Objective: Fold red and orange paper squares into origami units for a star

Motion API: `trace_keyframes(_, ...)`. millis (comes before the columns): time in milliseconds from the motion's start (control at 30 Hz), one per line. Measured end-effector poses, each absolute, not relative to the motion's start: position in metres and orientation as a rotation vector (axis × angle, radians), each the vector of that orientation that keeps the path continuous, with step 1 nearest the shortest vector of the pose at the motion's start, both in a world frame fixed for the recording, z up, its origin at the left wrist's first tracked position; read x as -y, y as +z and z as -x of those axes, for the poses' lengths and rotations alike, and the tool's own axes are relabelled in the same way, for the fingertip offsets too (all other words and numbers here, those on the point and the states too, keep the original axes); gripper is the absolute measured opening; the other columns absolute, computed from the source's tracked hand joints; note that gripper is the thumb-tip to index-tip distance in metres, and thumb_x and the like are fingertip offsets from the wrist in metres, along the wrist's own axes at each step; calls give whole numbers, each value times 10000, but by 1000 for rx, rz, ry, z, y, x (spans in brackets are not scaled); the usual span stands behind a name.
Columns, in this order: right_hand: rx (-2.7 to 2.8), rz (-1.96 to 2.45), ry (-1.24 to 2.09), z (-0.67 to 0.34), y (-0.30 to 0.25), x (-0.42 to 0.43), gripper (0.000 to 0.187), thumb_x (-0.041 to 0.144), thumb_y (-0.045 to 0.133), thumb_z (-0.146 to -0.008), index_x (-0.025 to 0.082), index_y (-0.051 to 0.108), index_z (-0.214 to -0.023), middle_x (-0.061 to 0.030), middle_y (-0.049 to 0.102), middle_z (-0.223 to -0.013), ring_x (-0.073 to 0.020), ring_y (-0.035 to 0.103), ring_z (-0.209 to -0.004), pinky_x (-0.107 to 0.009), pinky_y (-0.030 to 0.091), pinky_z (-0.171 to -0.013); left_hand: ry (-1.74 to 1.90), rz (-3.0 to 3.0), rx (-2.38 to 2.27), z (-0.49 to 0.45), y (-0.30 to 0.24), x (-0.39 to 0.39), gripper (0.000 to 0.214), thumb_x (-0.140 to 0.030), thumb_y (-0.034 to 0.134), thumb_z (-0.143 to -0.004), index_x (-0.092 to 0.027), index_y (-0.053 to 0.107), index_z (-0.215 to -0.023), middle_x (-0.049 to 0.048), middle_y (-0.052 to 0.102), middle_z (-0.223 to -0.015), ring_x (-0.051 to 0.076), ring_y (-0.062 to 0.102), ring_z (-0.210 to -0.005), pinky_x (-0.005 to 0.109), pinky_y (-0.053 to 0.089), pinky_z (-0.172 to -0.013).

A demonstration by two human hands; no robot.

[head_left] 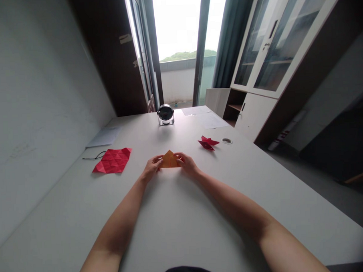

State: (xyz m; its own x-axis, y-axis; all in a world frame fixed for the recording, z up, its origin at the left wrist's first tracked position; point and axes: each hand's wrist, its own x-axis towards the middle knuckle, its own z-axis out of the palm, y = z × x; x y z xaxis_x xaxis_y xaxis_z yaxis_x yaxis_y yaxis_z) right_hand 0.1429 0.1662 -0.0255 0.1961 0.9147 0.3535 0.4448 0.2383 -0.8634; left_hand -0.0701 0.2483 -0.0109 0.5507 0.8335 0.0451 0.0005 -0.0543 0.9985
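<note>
A folded piece of orange origami paper (169, 159) is held between my two hands over the middle of the white table (185, 216). Its top comes to a point and its lower edge is straight. My left hand (153, 166) pinches the left corner with thumb and fingers. At the opposite corner my right hand (186, 162) grips the paper the same way. To the left lies a creased sheet of red paper (113, 160), opened out. A folded red origami piece (208, 142) with pointed flaps rests on the right.
A round silver-and-black device (165, 114) stands at the table's back. White sheets lie at back left (103, 136) and back right (213, 121). A thin black cord (95, 157) touches the red sheet. The tabletop has a round cable hole (226, 141) on the right.
</note>
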Motion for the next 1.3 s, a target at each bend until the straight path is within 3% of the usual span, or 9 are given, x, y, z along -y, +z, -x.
trace_keyframes(100,1438,1412,516,-146,-27,-168,378,218,516,-835,267,648,-1186,6,642,-839,-137,576,-677,-244,456,-654,830,-1441,-732,68,-12,-249,595,-513,747,-728,-141,674,-1187,94,727,-998,143,639,-692,236,493,-574)
trace_keyframes(200,1463,1466,505,-150,-28,-169,443,198,521,-832,274,608,-1260,4,652,-842,-141,585,-685,-249,460,-660,831,-1458,-715,67,-11,-247,551,-501,748,-732,-140,697,-1146,112,721,-1089,212,670,-896,286,528,-725)
trace_keyframes(433,1534,1519,416,-146,-18,-161,280,264,525,-891,227,709,-1099,2,664,-733,-144,579,-649,-249,439,-645,649,-1541,-633,71,4,-235,508,-438,726,-752,-166,678,-1178,105,720,-1100,231,670,-949,311,509,-806)
trace_keyframes(567,1687,1491,341,-138,-13,-154,249,303,544,-915,224,725,-1068,3,661,-699,-126,546,-606,-232,399,-621,631,-1611,-614,70,8,-229,437,-511,649,-810,-139,709,-1032,86,724,-971,194,654,-826,261,487,-704)
trace_keyframes(767,1822,1462,289,-133,-11,-151,220,325,569,-915,221,735,-1013,13,641,-672,-104,492,-571,-222,338,-596,699,-1688,-773,65,-1,-229,414,-545,646,-781,-134,680,-751,22,636,-682,132,537,-613,213,369,-542)
trace_keyframes(1000,1669,1528,370,-141,-12,-155,255,399,580,-876,189,682,-772,33,558,-599,-105,455,-555,-225,299,-552,786,-1604,-778,65,-6,-231,385,-526,669,-769,-143,642,-736,-1,586,-655,112,492,-582,204,339,-515)
trace_keyframes(1300,1353,1437,460,-154,-17,-165,390,524,559,-857,188,574,-659,30,504,-549,-116,424,-530,-239,307,-522,930,-1368,-765,63,-4,-232,421,-562,702,-744,-146,638,-772,10,611,-693,129,550,-602,222,416,-544)
